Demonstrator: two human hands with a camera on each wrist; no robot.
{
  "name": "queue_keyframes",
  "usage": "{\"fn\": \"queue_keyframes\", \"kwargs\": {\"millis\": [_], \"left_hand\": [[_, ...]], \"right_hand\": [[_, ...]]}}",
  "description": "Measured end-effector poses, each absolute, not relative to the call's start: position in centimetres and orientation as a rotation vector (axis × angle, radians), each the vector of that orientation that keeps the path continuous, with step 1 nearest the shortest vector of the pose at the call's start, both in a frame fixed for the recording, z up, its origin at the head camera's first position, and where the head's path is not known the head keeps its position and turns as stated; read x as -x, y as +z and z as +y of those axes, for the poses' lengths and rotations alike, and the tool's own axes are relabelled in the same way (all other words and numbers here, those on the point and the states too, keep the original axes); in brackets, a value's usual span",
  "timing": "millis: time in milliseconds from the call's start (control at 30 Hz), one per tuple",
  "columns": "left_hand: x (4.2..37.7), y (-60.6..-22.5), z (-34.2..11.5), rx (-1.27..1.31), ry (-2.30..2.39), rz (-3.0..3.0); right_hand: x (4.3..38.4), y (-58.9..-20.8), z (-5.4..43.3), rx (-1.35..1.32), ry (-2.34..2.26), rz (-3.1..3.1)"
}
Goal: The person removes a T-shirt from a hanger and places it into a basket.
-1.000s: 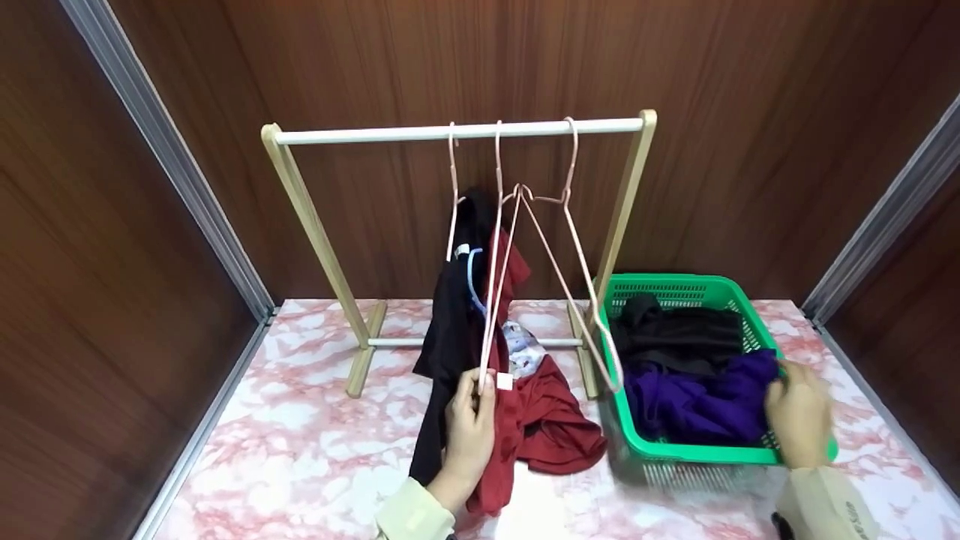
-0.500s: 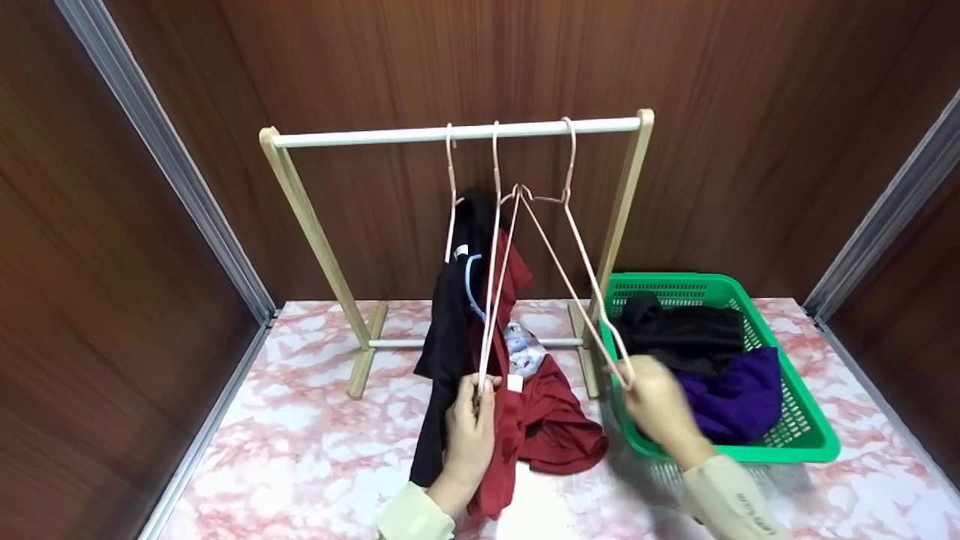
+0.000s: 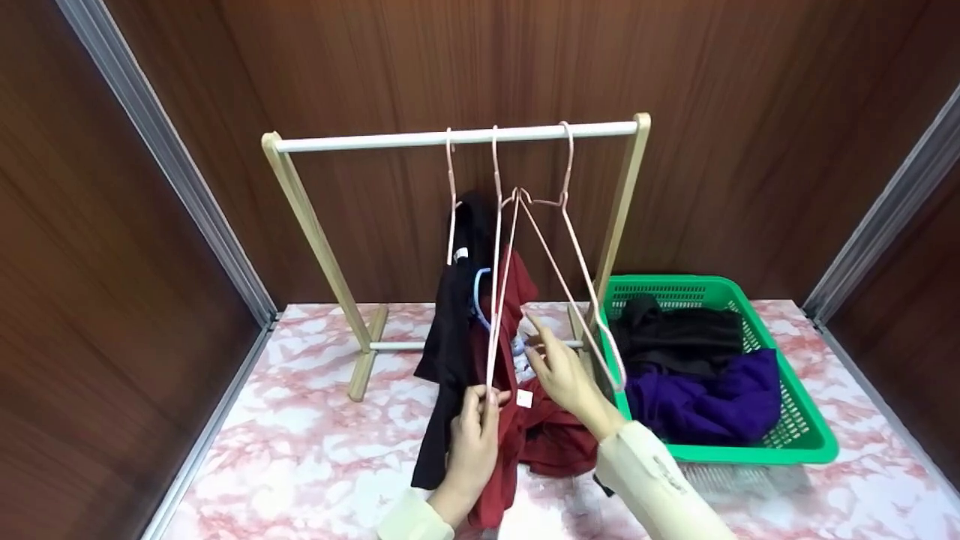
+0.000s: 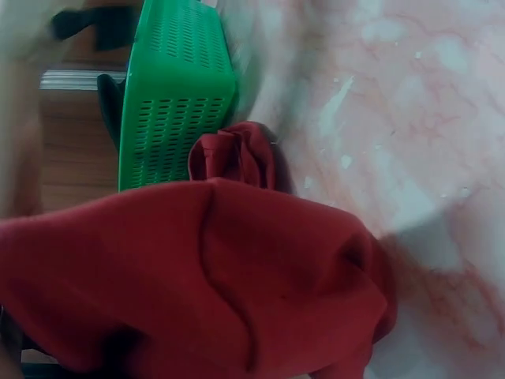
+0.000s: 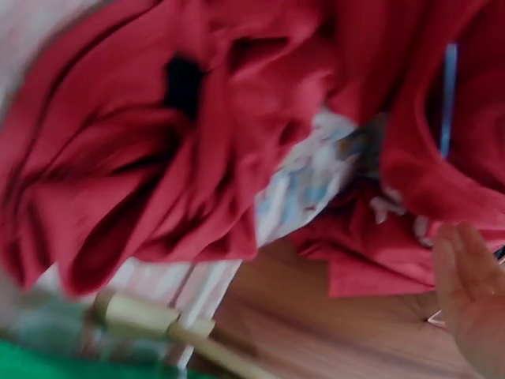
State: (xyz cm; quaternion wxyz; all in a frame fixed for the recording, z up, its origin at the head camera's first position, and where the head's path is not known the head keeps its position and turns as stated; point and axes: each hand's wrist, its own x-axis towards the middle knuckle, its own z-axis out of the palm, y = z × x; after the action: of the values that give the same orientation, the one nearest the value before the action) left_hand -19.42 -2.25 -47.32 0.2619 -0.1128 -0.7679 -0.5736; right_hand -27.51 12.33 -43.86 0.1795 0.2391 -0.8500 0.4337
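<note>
My left hand [image 3: 472, 450] pinches the lower end of a pink clothes hanger [image 3: 496, 300], which hooks over the rail. Beside that hand hangs a red garment [image 3: 504, 465] with a white tag at its neck; its folds fill much of the left wrist view. My right hand [image 3: 566, 379] reaches in from the right, fingers extended near the red cloth and holding nothing. A blue hanger hook [image 3: 480, 296] shows at the garment's neck. Black clothing [image 3: 446, 322] hangs just left of it. Some pale patterned cloth [image 5: 312, 178] peeks out between the red folds.
The wood-and-white clothes rack [image 3: 390, 142] stands near the back wall. Another pink hanger [image 3: 581, 255] hangs bare toward its right. A green basket [image 3: 821, 442] with black clothes [image 3: 682, 334] and purple cloth [image 3: 720, 405] sits at right.
My right hand has moved left from the basket, past the bare right-hand hanger, to the red garment. The left hand keeps its pinch, shifting slightly down and right.
</note>
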Motion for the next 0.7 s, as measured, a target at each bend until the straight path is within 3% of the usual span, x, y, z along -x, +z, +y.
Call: {"fn": "queue_keyframes", "kwargs": {"millis": [567,700], "left_hand": [[18.7,-48.5,-1.8,0.413,-1.506,-2.147],[18.6,-48.8,-1.8,0.418,-1.5,-2.166]], "right_hand": [[29.8,-43.0,11.3,-0.673,1.724,-2.365],[29.8,-42.9,11.6,-0.652,1.536,-2.418]]}}
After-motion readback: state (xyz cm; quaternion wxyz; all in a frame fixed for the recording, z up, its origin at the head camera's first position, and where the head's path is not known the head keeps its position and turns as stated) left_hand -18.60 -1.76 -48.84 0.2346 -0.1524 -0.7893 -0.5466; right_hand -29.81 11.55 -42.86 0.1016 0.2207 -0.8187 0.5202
